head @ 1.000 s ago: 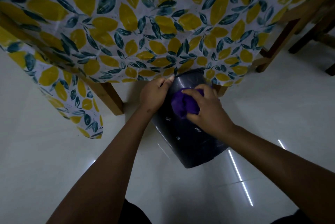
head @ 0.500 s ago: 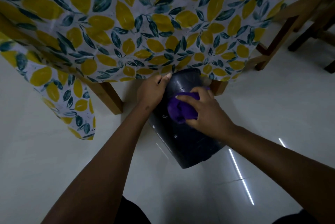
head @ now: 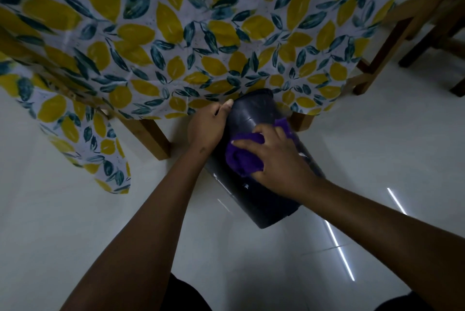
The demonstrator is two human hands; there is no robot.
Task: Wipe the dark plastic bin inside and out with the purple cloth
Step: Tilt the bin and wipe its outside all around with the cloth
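The dark plastic bin point(head: 254, 114) lies tilted on the floor, its far end tucked under the hanging tablecloth and its wider end toward me. My left hand point(head: 207, 127) grips the bin's left side near the far end. The purple cloth point(head: 241, 157) is bunched under my right hand point(head: 276, 157), which presses it against the bin's upper outer wall, about midway along. The bin's inside is hidden from this angle.
A table draped in a lemon-and-leaf tablecloth point(head: 176, 46) overhangs the bin. Wooden table legs point(head: 151, 137) stand left and right of it. More wooden furniture legs point(head: 377, 59) are at the upper right. The floor is pale glossy tile point(head: 75, 222) with light streaks.
My right hand has slid the purple cloth down the bin's outer wall toward me. The left hand keeps its grip and the bin stays put.
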